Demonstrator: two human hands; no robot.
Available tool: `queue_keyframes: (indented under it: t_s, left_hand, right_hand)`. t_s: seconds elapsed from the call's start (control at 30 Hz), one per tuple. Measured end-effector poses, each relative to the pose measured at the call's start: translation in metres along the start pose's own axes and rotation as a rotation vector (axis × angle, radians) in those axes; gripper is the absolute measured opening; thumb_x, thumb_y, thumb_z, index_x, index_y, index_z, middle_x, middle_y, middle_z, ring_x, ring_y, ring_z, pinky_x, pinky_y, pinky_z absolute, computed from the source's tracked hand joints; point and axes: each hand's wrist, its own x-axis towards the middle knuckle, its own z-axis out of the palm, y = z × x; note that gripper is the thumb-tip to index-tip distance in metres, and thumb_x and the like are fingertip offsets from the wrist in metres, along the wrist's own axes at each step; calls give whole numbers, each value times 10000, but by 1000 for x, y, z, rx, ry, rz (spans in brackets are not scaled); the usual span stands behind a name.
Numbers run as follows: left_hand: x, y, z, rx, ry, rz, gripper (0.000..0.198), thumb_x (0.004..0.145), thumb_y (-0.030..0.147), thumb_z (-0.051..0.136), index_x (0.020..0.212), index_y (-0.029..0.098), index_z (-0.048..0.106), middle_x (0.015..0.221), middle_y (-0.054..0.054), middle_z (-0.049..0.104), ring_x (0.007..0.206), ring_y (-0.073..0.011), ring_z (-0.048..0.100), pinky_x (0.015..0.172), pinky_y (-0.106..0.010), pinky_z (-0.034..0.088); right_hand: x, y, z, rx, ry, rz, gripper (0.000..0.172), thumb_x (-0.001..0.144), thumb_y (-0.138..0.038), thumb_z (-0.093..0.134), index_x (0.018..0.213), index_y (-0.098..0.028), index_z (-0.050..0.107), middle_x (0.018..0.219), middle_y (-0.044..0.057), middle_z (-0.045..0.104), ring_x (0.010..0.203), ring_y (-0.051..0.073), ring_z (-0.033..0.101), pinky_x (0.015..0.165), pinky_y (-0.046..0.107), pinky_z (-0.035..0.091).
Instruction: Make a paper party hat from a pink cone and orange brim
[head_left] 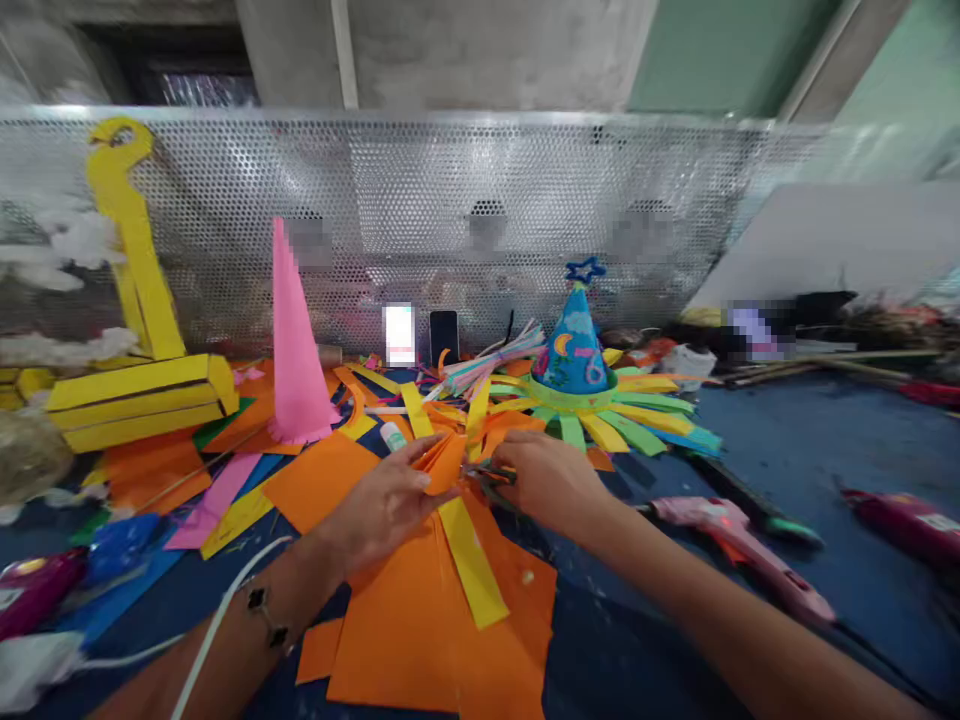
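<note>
Blue craft surface (780, 440) is buried in paper scraps over here. Far left sits a pink paper cone (296, 345), then my left hand (382, 505) pinches a folded orange paper (442, 462) just beside the scissors (491, 478) gripped in my right hand (547, 483). Behind those is a blue party hat (574, 345), and a pink glue gun (739, 550) lies off right.

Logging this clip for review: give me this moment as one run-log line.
left hand: holds folded orange paper | right hand: holds scissors | nearby: yellow paper strip
</note>
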Motion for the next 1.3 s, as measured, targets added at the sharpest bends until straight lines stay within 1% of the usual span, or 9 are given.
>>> queue_keyframes:
  t_s: [0.17,0.3,0.5,0.63,0.73,0.87,1.03,1.17,1.3]
  left_hand:
    - [0,-6,-3,22,-29,-28,540,692,136,827,1222,177,729,1308,-126,714,1245,-284,637,1120,-414,448]
    - [3,-12,-4,144,14,49,572,670,216,932,1207,199,735,1289,-114,702,1127,-253,655,1016,-394,490]
    - [4,-14,-5,351,-9,83,710,649,301,990,1296,225,708,1335,-124,674,1169,-270,616,982,-392,491]
    - [1,-14,-5,324,-34,103,690,631,351,1008,1257,230,742,1338,-116,675,1151,-268,633,956,-375,535]
    - [-1,-11,-3,204,-80,87,554,752,434,933,1228,208,762,1290,-115,721,1109,-264,690,951,-394,593]
    - [-1,1,3,-17,100,4,335,1029,388,597,1184,142,763,1203,-140,785,1002,-265,762,783,-390,672]
    - [-1,10,9,-113,286,41,386,1084,285,418,1042,119,763,995,-110,823,815,-230,777,637,-360,671]
    - [-1,5,5,-40,141,46,403,1069,422,487,1107,140,772,1105,-127,812,923,-269,772,750,-435,676]
    - [3,-7,-4,76,-11,127,299,871,418,821,1088,212,797,1215,-92,790,1155,-302,714,985,-470,606]
  right_hand:
    - [2,9,3,43,-58,-78,113,908,-252,742,895,-205,844,869,89,806,812,262,745,644,302,439]
    - [2,7,6,124,-50,-158,151,943,-191,702,909,-238,841,847,40,818,791,215,754,680,278,499]
    - [-6,-7,5,396,429,-472,408,977,-179,638,1380,-239,661,1234,110,747,1013,213,753,853,324,617]
    - [-9,-13,2,329,484,-602,346,974,-167,652,1313,-228,674,1337,140,687,1171,242,718,925,355,624]
    - [-7,-8,0,379,531,-588,318,924,-128,669,1232,-207,665,1288,143,706,1192,250,711,971,372,617]
    - [-4,2,-2,421,585,-573,304,850,-107,688,1129,-225,653,1188,117,749,1116,251,734,951,385,617]
    - [-3,4,-2,418,520,-638,285,874,-94,674,1129,-221,677,1138,93,773,1054,237,745,887,363,614]
    - [-4,3,-1,322,582,-637,271,970,-125,627,1214,-198,717,1108,104,780,968,230,748,806,359,608]
    - [-3,3,3,275,610,-655,219,1003,-123,603,1110,-206,775,995,76,782,856,200,732,710,317,574]
